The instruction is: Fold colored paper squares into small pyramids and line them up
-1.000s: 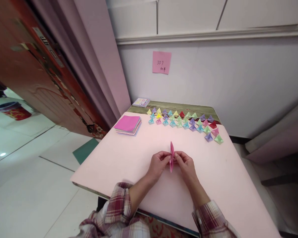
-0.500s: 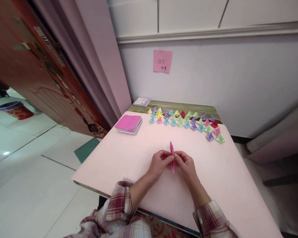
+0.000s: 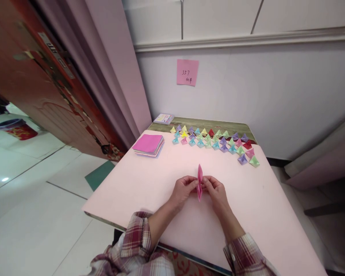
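Observation:
Between my two hands a folded piece of pink origami paper (image 3: 200, 173) stands on edge, its pointed ends above and below my fingers. My left hand (image 3: 184, 190) pinches its left side between thumb and fingers. On the other side, my right hand (image 3: 216, 190) grips it the same way, thumb on the near face. Some fingertips are hidden behind the paper. Beyond my hands, several small folded paper pieces (image 3: 208, 143) in green, blue, purple, yellow, pink and red stand in rows.
A stack of square coloured paper (image 3: 148, 143), magenta on top, lies at the table's left. Behind it is a printed packet (image 3: 164, 119). A pink cover (image 3: 126, 191) lies over the table. A pink note (image 3: 187, 72) hangs on the wall, and a red door (image 3: 83, 111) stands left.
The pink paper has turned slightly, and its folded layers look a little more spread. My thumbs have moved slightly apart. Both hands keep hold of it.

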Demonstrator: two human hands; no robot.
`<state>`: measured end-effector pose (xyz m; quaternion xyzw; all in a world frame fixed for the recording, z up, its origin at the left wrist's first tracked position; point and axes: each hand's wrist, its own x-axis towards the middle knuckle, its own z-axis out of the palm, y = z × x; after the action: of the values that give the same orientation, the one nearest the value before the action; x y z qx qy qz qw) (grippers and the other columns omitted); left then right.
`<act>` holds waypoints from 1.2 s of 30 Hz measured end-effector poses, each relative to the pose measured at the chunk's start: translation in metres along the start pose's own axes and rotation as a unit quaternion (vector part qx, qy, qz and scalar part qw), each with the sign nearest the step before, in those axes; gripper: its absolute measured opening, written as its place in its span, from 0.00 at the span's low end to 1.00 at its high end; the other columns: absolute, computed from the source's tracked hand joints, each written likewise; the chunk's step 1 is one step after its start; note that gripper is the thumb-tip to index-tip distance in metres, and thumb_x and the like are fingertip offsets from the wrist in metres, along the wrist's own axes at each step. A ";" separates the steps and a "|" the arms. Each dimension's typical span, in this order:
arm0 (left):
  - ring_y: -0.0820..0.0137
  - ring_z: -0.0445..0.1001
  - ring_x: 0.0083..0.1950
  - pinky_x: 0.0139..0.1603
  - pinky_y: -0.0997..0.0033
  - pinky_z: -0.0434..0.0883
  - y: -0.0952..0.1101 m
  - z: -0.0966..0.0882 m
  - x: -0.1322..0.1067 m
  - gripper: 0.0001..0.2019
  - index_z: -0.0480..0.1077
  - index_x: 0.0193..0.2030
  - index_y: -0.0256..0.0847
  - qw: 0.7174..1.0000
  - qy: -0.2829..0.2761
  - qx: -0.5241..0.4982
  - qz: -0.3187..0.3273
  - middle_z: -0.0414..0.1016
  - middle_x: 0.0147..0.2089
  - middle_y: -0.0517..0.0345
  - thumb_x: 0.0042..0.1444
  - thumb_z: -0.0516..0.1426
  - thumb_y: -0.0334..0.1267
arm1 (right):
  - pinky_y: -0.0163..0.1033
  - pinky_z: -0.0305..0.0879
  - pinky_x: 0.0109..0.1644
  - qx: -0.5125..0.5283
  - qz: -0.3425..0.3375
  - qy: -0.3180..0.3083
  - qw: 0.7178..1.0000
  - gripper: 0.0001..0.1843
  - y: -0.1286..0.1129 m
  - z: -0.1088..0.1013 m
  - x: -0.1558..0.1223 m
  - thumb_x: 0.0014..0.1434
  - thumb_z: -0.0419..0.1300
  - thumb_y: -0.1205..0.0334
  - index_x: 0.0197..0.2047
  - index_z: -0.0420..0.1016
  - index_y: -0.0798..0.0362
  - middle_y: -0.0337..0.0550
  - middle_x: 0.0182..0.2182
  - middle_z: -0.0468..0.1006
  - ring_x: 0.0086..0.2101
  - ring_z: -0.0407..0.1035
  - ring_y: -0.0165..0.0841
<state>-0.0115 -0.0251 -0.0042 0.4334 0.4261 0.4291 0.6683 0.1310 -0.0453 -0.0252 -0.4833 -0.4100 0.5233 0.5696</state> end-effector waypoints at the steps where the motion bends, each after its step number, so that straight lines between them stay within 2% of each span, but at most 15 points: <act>1: 0.67 0.75 0.34 0.41 0.66 0.71 0.000 0.000 0.000 0.12 0.74 0.35 0.35 1.000 -0.002 0.014 0.005 0.78 0.33 0.53 0.50 0.62 0.43 | 0.40 0.73 0.37 -0.015 -0.003 0.000 1.000 0.17 -0.001 0.000 0.000 0.54 0.64 0.48 0.37 0.76 0.53 0.44 0.30 0.79 0.30 0.74 0.35; 5: 0.67 0.74 0.35 0.36 0.69 0.71 0.000 0.002 -0.003 0.08 0.73 0.35 0.36 0.991 0.005 0.122 0.061 0.76 0.34 0.53 0.53 0.59 0.39 | 0.41 0.74 0.36 -0.106 -0.035 0.005 0.994 0.19 -0.003 0.003 -0.001 0.49 0.68 0.49 0.38 0.76 0.54 0.46 0.31 0.81 0.31 0.75 0.38; 10: 0.69 0.73 0.35 0.33 0.71 0.70 -0.002 0.004 -0.005 0.06 0.72 0.36 0.38 0.946 0.038 0.285 0.153 0.74 0.37 0.53 0.56 0.54 0.35 | 0.39 0.74 0.36 -0.164 -0.074 0.001 0.984 0.16 -0.003 0.005 -0.002 0.55 0.62 0.48 0.38 0.75 0.52 0.45 0.31 0.81 0.31 0.76 0.37; 13: 0.68 0.71 0.36 0.35 0.70 0.70 -0.003 0.006 -0.005 0.06 0.71 0.36 0.39 0.916 0.054 0.348 0.192 0.72 0.37 0.54 0.56 0.52 0.33 | 0.37 0.72 0.35 -0.207 -0.093 0.008 0.974 0.14 -0.002 0.006 -0.003 0.58 0.59 0.49 0.39 0.75 0.52 0.44 0.31 0.82 0.30 0.76 0.36; 16: 0.67 0.71 0.38 0.39 0.67 0.70 -0.005 0.007 -0.005 0.07 0.69 0.40 0.41 0.900 0.067 0.375 0.212 0.72 0.39 0.53 0.55 0.53 0.30 | 0.35 0.71 0.35 -0.263 -0.120 0.025 0.957 0.12 0.000 0.008 -0.004 0.60 0.57 0.52 0.39 0.75 0.51 0.42 0.30 0.81 0.29 0.75 0.34; 19: 0.65 0.72 0.40 0.42 0.65 0.69 -0.009 0.008 -0.003 0.12 0.67 0.44 0.42 0.903 0.089 0.370 0.202 0.72 0.43 0.52 0.52 0.55 0.29 | 0.35 0.69 0.34 -0.319 -0.162 0.067 0.931 0.12 0.003 0.011 -0.006 0.60 0.55 0.54 0.38 0.75 0.51 0.41 0.29 0.80 0.27 0.74 0.32; 21: 0.65 0.73 0.39 0.41 0.65 0.69 -0.011 0.007 0.001 0.13 0.66 0.44 0.42 0.918 0.100 0.345 0.168 0.73 0.43 0.51 0.50 0.56 0.30 | 0.35 0.68 0.34 -0.351 -0.195 0.091 0.911 0.12 0.004 0.012 -0.007 0.61 0.55 0.55 0.37 0.76 0.51 0.42 0.29 0.80 0.27 0.73 0.32; 24: 0.66 0.74 0.36 0.38 0.67 0.69 -0.012 0.004 0.007 0.14 0.67 0.43 0.41 0.949 0.119 0.273 0.105 0.75 0.40 0.52 0.47 0.59 0.31 | 0.35 0.67 0.34 -0.374 -0.236 0.104 0.891 0.11 0.006 0.012 -0.009 0.62 0.54 0.57 0.38 0.76 0.50 0.43 0.31 0.80 0.28 0.72 0.32; 26: 0.67 0.74 0.34 0.37 0.69 0.68 -0.012 0.002 0.009 0.13 0.68 0.41 0.41 0.959 0.133 0.233 0.094 0.75 0.36 0.54 0.46 0.60 0.31 | 0.36 0.67 0.35 -0.389 -0.252 0.109 0.880 0.10 0.008 0.012 -0.009 0.62 0.53 0.59 0.39 0.76 0.50 0.44 0.32 0.79 0.29 0.72 0.33; 30: 0.68 0.72 0.32 0.35 0.70 0.67 -0.008 0.001 0.006 0.13 0.70 0.42 0.43 0.950 0.121 0.250 0.144 0.74 0.32 0.58 0.48 0.58 0.29 | 0.36 0.65 0.35 -0.423 -0.255 0.128 0.860 0.10 0.010 0.011 -0.009 0.61 0.53 0.62 0.39 0.75 0.51 0.45 0.32 0.79 0.29 0.71 0.33; 34: 0.68 0.70 0.35 0.39 0.69 0.66 -0.007 0.006 0.000 0.18 0.71 0.45 0.44 0.926 0.093 0.303 0.206 0.73 0.34 0.58 0.48 0.55 0.26 | 0.36 0.64 0.34 -0.441 -0.248 0.136 0.852 0.10 0.011 0.008 -0.008 0.57 0.55 0.64 0.40 0.76 0.51 0.45 0.33 0.80 0.30 0.72 0.34; 36: 0.68 0.71 0.36 0.40 0.69 0.66 -0.008 0.008 -0.001 0.18 0.71 0.46 0.44 0.929 0.085 0.293 0.212 0.73 0.34 0.58 0.47 0.55 0.25 | 0.36 0.64 0.33 -0.440 -0.249 0.132 0.853 0.10 0.010 0.007 -0.007 0.56 0.55 0.64 0.40 0.76 0.51 0.44 0.33 0.80 0.31 0.73 0.35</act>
<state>-0.0033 -0.0299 -0.0091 0.6516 0.4868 0.4520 0.3663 0.1216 -0.0520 -0.0339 -0.6298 -0.6246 0.0602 0.4578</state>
